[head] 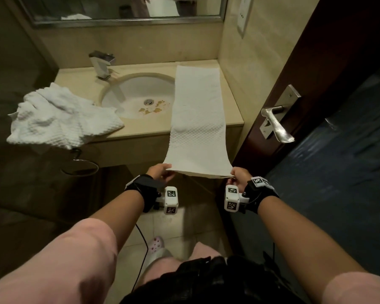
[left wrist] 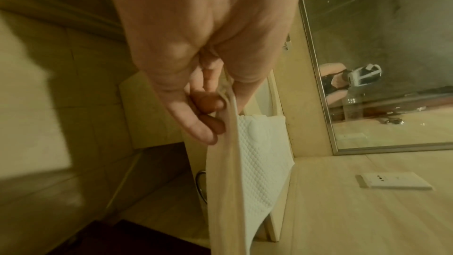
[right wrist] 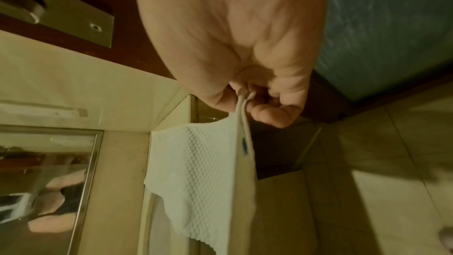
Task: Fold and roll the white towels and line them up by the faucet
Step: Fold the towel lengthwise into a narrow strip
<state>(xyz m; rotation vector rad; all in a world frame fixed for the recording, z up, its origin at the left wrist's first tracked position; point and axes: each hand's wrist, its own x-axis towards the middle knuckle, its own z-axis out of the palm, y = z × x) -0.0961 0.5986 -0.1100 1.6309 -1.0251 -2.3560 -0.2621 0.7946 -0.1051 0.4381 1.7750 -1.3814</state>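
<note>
A long folded white towel (head: 196, 119) lies stretched along the right side of the beige counter (head: 140, 130), its near end hanging past the front edge. My left hand (head: 162, 172) pinches its near left corner, and my right hand (head: 236, 175) pinches the near right corner. In the left wrist view the fingers (left wrist: 208, 123) curl on the towel's doubled edge (left wrist: 245, 172). In the right wrist view the fingers (right wrist: 267, 111) grip the layered corner of the towel (right wrist: 203, 162). A second white towel (head: 59, 117) lies crumpled on the counter's left end. The chrome faucet (head: 102, 64) stands behind the basin.
The round sink (head: 140, 95), with brown stains near its drain, lies between the two towels. A dark wooden door with a metal handle (head: 276, 121) stands close on the right. A chrome towel ring (head: 80, 166) hangs under the counter. A mirror (head: 123, 9) spans the back wall.
</note>
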